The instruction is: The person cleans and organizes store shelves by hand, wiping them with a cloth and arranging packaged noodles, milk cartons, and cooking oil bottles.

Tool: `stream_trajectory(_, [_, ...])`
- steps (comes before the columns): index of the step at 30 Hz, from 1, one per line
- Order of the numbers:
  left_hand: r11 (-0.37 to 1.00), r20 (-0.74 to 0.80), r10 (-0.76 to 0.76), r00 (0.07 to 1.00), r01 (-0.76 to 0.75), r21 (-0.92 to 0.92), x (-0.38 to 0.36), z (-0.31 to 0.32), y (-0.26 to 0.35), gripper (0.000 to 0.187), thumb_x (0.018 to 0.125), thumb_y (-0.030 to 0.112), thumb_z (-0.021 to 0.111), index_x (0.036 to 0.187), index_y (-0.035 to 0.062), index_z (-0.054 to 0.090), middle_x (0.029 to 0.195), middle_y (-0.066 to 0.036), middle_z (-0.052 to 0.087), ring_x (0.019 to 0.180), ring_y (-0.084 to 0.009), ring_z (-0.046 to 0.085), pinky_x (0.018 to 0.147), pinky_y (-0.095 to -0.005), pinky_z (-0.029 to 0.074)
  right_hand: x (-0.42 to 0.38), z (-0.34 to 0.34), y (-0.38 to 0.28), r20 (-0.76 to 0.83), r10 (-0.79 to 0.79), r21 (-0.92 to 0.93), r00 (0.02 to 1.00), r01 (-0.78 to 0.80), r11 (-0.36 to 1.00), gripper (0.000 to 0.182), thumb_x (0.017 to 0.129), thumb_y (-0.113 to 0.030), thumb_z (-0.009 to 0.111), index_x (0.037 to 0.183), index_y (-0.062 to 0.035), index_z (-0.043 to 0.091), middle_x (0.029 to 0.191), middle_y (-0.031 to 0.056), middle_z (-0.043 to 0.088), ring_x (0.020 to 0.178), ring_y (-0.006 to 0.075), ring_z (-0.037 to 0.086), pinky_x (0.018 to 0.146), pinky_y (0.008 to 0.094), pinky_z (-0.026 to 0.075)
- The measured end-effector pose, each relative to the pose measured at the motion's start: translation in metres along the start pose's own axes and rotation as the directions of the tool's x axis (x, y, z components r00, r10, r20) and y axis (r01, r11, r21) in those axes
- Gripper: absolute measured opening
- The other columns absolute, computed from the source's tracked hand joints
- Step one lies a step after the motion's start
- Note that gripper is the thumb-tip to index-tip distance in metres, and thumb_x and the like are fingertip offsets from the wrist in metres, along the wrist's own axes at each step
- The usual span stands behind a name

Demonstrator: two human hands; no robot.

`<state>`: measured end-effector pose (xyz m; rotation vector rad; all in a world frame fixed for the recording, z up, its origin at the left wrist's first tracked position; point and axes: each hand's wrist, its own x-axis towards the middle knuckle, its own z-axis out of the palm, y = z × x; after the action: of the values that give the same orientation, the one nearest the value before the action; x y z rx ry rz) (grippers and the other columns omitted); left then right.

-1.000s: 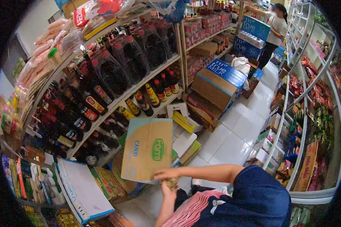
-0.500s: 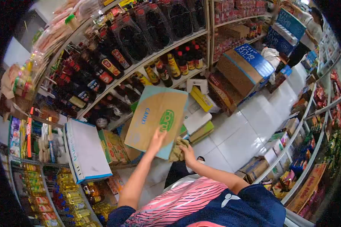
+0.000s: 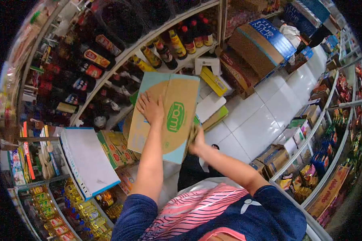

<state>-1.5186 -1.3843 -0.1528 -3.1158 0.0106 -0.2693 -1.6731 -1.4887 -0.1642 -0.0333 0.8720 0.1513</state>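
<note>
A brown and pale-blue Fami carton (image 3: 180, 90) stands in front of me, its printed top facing up. My left hand (image 3: 152, 109) lies flat on that top with the fingers spread, left of the green logo. Against the carton's right side is my right hand (image 3: 198, 143), its fingers closed round a crumpled olive-brown cloth (image 3: 193, 132). Most of the cloth is hidden by the hand and the carton edge.
Bottle shelves (image 3: 128, 60) curve along the left and back. A white-topped carton (image 3: 90, 160) stands at left. TH true MILK boxes (image 3: 265, 34) are stacked at back right. Tiled floor (image 3: 255, 124) runs beside a packed snack shelf (image 3: 309, 144) on the right.
My left hand has slid from near the logo up and left across the carton top and spread flat. My right hand with the cloth has moved up against the carton's right side.
</note>
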Motion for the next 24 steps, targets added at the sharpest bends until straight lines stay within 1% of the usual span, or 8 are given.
stream_trajectory(6, [1.0, -0.017, 0.012, 1.0, -0.012, 0.011, 0.005, -0.002, 0.005, 0.058, 0.085, 0.043, 0.035, 0.13, 0.0066, 0.026, 0.134, -0.016, 0.023, 0.125, -0.0305, 0.017, 0.1, -0.0464, 0.009, 0.073, -0.004, -0.034, 0.169, -0.433, -0.205, 0.885, 0.461, 0.863, 0.045, 0.087, -0.038, 0.031, 0.116, -0.0043, 0.041, 0.114, 0.0094, 0.047, 0.108, 0.0214, 0.041, 0.093, 0.0323, 0.03])
stream_trajectory(8, [0.999, -0.015, 0.023, 1.0, -0.022, 0.029, 0.006, 0.0, 0.003, 0.059, 0.085, 0.043, 0.035, 0.13, 0.0064, 0.026, 0.134, -0.016, 0.023, 0.125, -0.0308, 0.017, 0.1, -0.0466, 0.009, 0.042, -0.02, 0.0, 0.283, -0.694, -0.694, 0.662, 0.641, 0.328, 0.045, 0.088, -0.032, 0.032, 0.122, -0.002, 0.034, 0.123, 0.0119, 0.038, 0.115, 0.023, 0.034, 0.097, 0.0316, 0.023])
stream_trajectory(11, [0.998, -0.031, 0.032, 0.999, -0.03, 0.054, 0.007, 0.008, 0.001, 0.06, 0.084, 0.044, 0.036, 0.13, 0.0064, 0.026, 0.134, -0.016, 0.023, 0.125, -0.0316, 0.017, 0.1, -0.0475, 0.008, 0.025, -0.058, 0.045, 0.239, -0.643, -0.735, 0.727, 0.569, 0.369, 0.048, 0.087, -0.029, 0.035, 0.125, -0.001, 0.029, 0.129, 0.0148, 0.03, 0.121, 0.0263, 0.026, 0.1, 0.033, 0.018])
stream_trajectory(14, [0.999, -0.04, 0.041, 0.998, -0.04, 0.009, 0.005, 0.01, -0.002, 0.061, 0.084, 0.044, 0.037, 0.13, 0.0064, 0.025, 0.135, -0.017, 0.021, 0.125, -0.0319, 0.016, 0.1, -0.0483, 0.008, 0.03, -0.077, 0.066, 0.284, -0.684, -0.758, 0.672, 0.594, 0.269, 0.048, 0.086, -0.026, 0.034, 0.127, -0.001, 0.027, 0.131, 0.0165, 0.026, 0.123, 0.0277, 0.021, 0.102, 0.0348, 0.014])
stream_trajectory(16, [0.999, -0.058, 0.035, 0.998, -0.034, 0.015, 0.007, 0.008, 0.001, 0.06, 0.083, 0.044, 0.038, 0.131, 0.0101, 0.024, 0.136, -0.015, 0.021, 0.125, -0.0321, 0.018, 0.099, -0.0481, 0.01, 0.059, -0.067, 0.045, 0.266, -0.679, -0.624, 0.684, 0.659, 0.42, 0.047, 0.086, -0.022, 0.031, 0.128, -0.0012, 0.024, 0.132, 0.0176, 0.024, 0.124, 0.029, 0.019, 0.102, 0.0353, 0.012])
stream_trajectory(18, [0.999, -0.057, 0.04, 0.998, -0.04, 0.008, 0.007, 0.011, 0.0, 0.06, 0.083, 0.043, 0.039, 0.131, 0.0086, 0.025, 0.135, -0.016, 0.021, 0.125, -0.0319, 0.017, 0.099, -0.0486, 0.01, 0.091, -0.042, 0.005, 0.355, -0.712, -0.783, 0.606, 0.608, 0.128, 0.046, 0.088, -0.022, 0.027, 0.129, -0.0014, 0.023, 0.132, 0.0181, 0.024, 0.124, 0.0295, 0.019, 0.102, 0.036, 0.012])
stream_trajectory(23, [0.988, -0.11, 0.06, 0.992, -0.075, -0.136, 0.004, 0.056, -0.029, 0.059, 0.082, 0.043, 0.041, 0.128, 0.0076, 0.03, 0.135, -0.015, 0.023, 0.125, -0.0311, 0.017, 0.1, -0.0479, 0.01, 0.155, 0.014, -0.075, 0.452, -0.727, -0.71, 0.517, 0.702, 0.057, 0.048, 0.088, -0.025, 0.027, 0.128, 0.001, 0.023, 0.134, 0.0182, 0.022, 0.125, 0.0295, 0.018, 0.103, 0.0344, 0.012])
stream_trajectory(24, [0.997, 0.026, 0.059, 0.998, -0.058, -0.046, 0.005, 0.028, -0.016, 0.057, 0.083, 0.041, 0.041, 0.127, 0.006, 0.032, 0.134, -0.015, 0.024, 0.125, -0.0311, 0.018, 0.1, -0.0469, 0.012, 0.163, 0.018, -0.084, 0.478, -0.743, -0.71, 0.469, 0.704, -0.012, 0.048, 0.087, -0.023, 0.027, 0.128, 0.0012, 0.024, 0.134, 0.018, 0.022, 0.124, 0.0295, 0.018, 0.103, 0.0342, 0.012])
